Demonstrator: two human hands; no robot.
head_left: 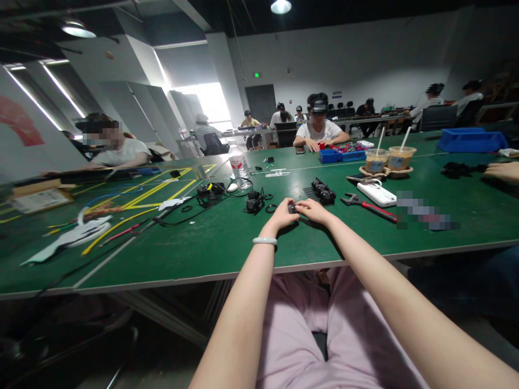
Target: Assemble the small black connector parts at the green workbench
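Observation:
Both hands meet above the green table (pixel 227 248), close to its front edge. Between their fingertips is a small black part (pixel 292 208), mostly covered, so its exact kind does not show. My left hand (pixel 284 215), with a pale bangle at the wrist, curls its fingers around the part from the left. From the right, my right hand (pixel 315 210) pinches it with thumb and fingers. Just beyond the right hand lies a row of black ribbed parts (pixel 323 192). Left of the hands are another black part (pixel 254 202) and a black ring (pixel 270 208).
At right lie a red-handled wrench (pixel 372 208), a white device (pixel 377 193) and two drink cups (pixel 376 162) in a carrier. A plastic bottle (pixel 240 168) stands beyond. Cables (pixel 117 235) and a glove-like white cloth (pixel 75 237) spread left. Across sits a person (pixel 319 129).

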